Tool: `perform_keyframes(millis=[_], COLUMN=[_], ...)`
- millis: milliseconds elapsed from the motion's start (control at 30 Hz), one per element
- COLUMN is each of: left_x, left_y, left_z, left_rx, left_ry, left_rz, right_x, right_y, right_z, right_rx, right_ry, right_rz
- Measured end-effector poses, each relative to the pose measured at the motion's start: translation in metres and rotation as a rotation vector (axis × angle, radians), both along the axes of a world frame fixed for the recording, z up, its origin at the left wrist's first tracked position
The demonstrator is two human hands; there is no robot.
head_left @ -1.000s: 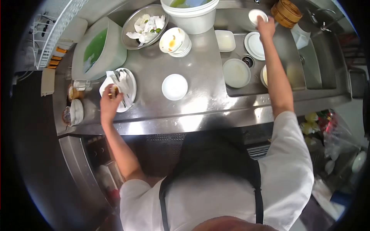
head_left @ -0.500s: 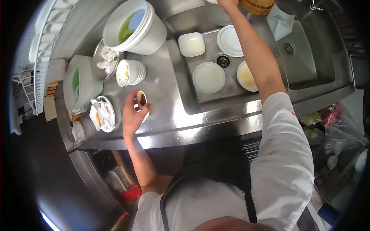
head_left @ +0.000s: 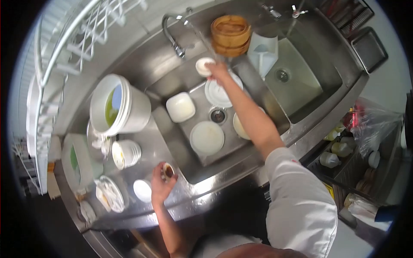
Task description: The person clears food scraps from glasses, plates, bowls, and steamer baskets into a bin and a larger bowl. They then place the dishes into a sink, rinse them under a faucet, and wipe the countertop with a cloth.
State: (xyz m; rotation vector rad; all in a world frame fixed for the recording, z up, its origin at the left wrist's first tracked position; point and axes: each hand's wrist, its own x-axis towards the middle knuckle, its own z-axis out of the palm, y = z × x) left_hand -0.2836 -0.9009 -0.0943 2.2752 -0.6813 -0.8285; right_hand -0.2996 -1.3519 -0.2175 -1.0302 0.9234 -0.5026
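My left hand (head_left: pixel 161 185) is closed around a small sauce dish (head_left: pixel 168 171) with brown sauce in it, over the counter by the sink's near left edge. Just left of that hand, a small white bowl (head_left: pixel 142 190) rests on the steel counter. My right hand (head_left: pixel 219 73) reaches across the sink and grips a small white dish (head_left: pixel 204 67) at its rim, near the water running from the faucet (head_left: pixel 170 32). Below it in the sink lie white plates (head_left: pixel 207 137) and a square white bowl (head_left: pixel 180 107) around the drain (head_left: pixel 217 115).
Bamboo steamers (head_left: pixel 231 34) stand behind the sink, next to a white plastic container (head_left: pixel 263 53). On the left counter are a large white bucket (head_left: pixel 140 105), stacked bowls (head_left: pixel 132 152), a plate with used napkins (head_left: pixel 112 195) and a tub (head_left: pixel 88 159). A second basin (head_left: pixel 307 81) lies right.
The view has shifted, bringing the faucet into sight. My left hand has carried the sauce dish right toward the sink, away from the white bowl. My right hand is now apart from the steamers.
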Motion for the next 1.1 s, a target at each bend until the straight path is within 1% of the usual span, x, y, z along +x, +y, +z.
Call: perform_keyframes(millis=[33, 67, 133, 200, 233, 333, 400, 433, 467, 500, 533, 567, 600, 667, 733, 767, 800, 833, 867, 900, 1000, 1100], left_x=[0.001, 0.001, 0.004, 0.006, 0.009, 0.026, 0.034, 0.029, 0.037, 0.033, 0.028, 0.026, 0.026, 0.026, 0.036, 0.036, 0.033, 0.031, 0.032, 0.035, 0.038, 0.028], left_y=[-0.001, -0.003, -0.012, -0.021, -0.029, -0.062, -0.111, -0.145, -0.177, -0.207, -0.243, -0.272, -0.301, -0.345, -0.379, -0.388, -0.389, -0.388, -0.388, -0.387, -0.384, -0.381], left_z=[-0.005, -0.008, -0.009, -0.018, -0.023, -0.045, -0.058, -0.045, -0.054, -0.072, -0.066, -0.066, -0.085, -0.096, -0.127, -0.139, -0.135, -0.12, -0.114, -0.123, -0.134, -0.128], left_rx=[-0.033, -0.008, 0.036, 0.013, -0.002, -0.155, -0.181, -0.137, -0.115, -0.263, -0.257, -0.276, -0.335, -0.204, -0.163, -0.149, -0.138, -0.122, -0.103, -0.161, -0.217, -0.353], left_ry=[0.006, -0.019, -0.066, 0.044, 0.101, -0.056, -0.042, -0.147, -0.081, -0.254, -0.298, -0.303, -0.362, -0.359, -0.299, -0.276, -0.027, 0.22, 0.464, 0.578, 0.678, 0.895], left_rz=[-0.018, -0.029, -0.072, -0.037, -0.014, -0.268, -0.326, -0.361, -0.45, -0.387, -0.402, -0.456, -0.478, -0.549, -0.631, -0.673, -0.632, -0.585, -0.53, -0.516, -0.366, -0.134], right_x=[-0.011, -0.015, -0.029, -0.042, -0.051, -0.058, -0.061, -0.059, -0.056, -0.057, -0.054, -0.052, -0.055, -0.061, -0.064, -0.071, -0.075, -0.077, -0.08, -0.082, -0.085, -0.073], right_y=[0.002, 0.005, 0.003, -0.004, -0.001, -0.009, -0.001, 0.001, 0.005, 0.012, 0.006, 0.001, 0.003, -0.007, -0.004, 0.006, 0.001, -0.007, -0.008, -0.007, -0.001, -0.006], right_z=[-0.008, -0.014, -0.03, -0.063, -0.068, -0.074, -0.086, -0.089, -0.091, -0.097, -0.097, -0.097, -0.101, -0.096, -0.068, -0.024, -0.03, -0.038, -0.036, -0.035, -0.018, -0.029], right_rx=[0.087, 0.179, 0.291, 0.411, 0.427, 0.443, 0.449, 0.399, 0.351, 0.334, 0.297, 0.338, 0.39, 0.401, 0.446, 0.445, 0.41, 0.374, 0.338, 0.305, 0.185, 0.305], right_ry=[-0.067, -0.15, -0.208, -0.313, -0.328, -0.289, -0.216, -0.196, -0.168, -0.127, -0.098, -0.172, -0.241, -0.251, -0.24, -0.134, -0.178, -0.223, -0.269, -0.266, -0.126, -0.132], right_rz=[-0.053, -0.091, -0.11, -0.144, -0.148, -0.161, -0.153, -0.172, -0.193, -0.197, -0.205, -0.235, -0.269, -0.1, -0.12, -0.128, -0.042, 0.043, 0.127, 0.115, 0.098, -0.04])
